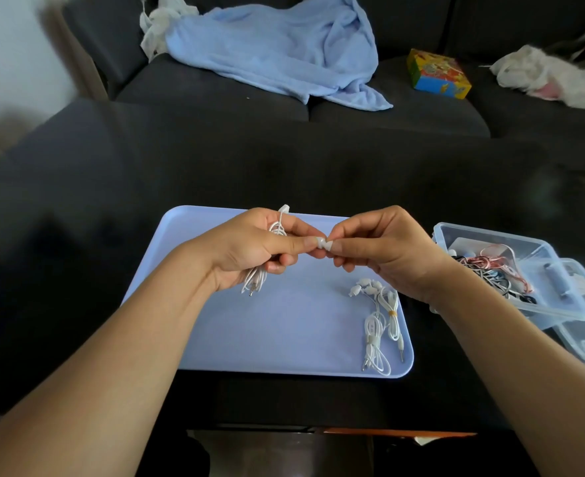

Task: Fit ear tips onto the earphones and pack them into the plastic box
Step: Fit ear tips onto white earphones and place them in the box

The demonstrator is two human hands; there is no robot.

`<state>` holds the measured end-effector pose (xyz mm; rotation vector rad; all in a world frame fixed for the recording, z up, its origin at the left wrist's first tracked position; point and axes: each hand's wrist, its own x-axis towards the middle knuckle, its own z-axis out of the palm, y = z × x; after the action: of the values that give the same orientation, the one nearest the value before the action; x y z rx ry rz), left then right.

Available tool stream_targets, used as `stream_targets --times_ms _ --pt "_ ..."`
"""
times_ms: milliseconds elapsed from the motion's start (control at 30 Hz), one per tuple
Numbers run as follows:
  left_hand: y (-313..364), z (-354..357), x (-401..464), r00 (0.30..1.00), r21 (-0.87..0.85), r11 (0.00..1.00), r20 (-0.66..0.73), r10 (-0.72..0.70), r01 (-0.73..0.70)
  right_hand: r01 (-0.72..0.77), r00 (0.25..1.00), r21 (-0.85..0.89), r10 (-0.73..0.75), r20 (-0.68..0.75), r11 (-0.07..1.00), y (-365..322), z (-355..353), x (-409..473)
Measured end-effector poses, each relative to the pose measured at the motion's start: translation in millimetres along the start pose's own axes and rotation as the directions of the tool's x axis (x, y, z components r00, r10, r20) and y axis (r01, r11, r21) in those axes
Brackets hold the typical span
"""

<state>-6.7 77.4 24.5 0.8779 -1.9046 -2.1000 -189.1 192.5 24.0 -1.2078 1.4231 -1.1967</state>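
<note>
Left hand (249, 249) around coiled white earphones (255, 280) — right hand (384, 249) pinching ear tip (322, 243) — above tray (215, 325).

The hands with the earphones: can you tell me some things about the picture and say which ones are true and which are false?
1. Both hands, left and right, meet above the lilac tray. True.
2. The left hand is empty. False: it grips a bundled white earphone cable.
3. More white earphones lie on the tray. True.
4. The clear plastic box is empty. False: it holds tangled cables.
5. The blue towel lies on the tray. False: it lies on the sofa.
</note>
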Motion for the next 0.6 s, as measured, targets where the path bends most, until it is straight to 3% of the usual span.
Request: stream_targets --times_ms 267,600 --pt "-2 15 10 0.977 -0.117 0.986 -0.189 0.097 -0.121 0.013 0.984 0.061 -0.003 -0.175 0.998 2 -1 6" --pt "-1 14 7 0.963 -0.026 0.991 -0.237 0.125 -0.135 0.013 0.985 0.026 -0.008 -0.173 1.0 0 4 5"
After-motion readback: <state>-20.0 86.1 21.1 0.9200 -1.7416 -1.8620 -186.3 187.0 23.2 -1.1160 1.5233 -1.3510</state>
